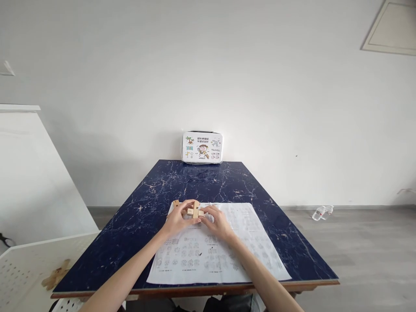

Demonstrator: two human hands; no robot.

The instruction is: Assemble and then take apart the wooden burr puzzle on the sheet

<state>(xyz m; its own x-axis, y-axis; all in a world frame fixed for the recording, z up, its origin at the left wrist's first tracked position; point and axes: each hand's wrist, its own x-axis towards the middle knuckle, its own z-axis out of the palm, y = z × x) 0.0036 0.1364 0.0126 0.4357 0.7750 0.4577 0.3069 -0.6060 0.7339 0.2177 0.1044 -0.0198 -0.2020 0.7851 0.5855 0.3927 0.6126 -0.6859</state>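
Light wooden blocks [195, 210], fitted together crosswise, are held between both hands above a printed paper sheet [240, 255]. My left hand [177, 221] grips the upright piece from the left, fingers on top and thumb below. From the right, my right hand [218, 222] pinches the short piece that sticks out on that side. Another wooden piece [176, 203] shows just behind my left hand, partly hidden by it. The sheet carries rows of small line drawings, too small to read.
On the blue marbled table [139, 225], a white case with cartoon pictures [203, 148] stands at the back against the wall. Brown wooden pieces [56, 275] lie on a white perforated surface at the lower left. Plastic bottles [319, 213] lie on the floor at the right.
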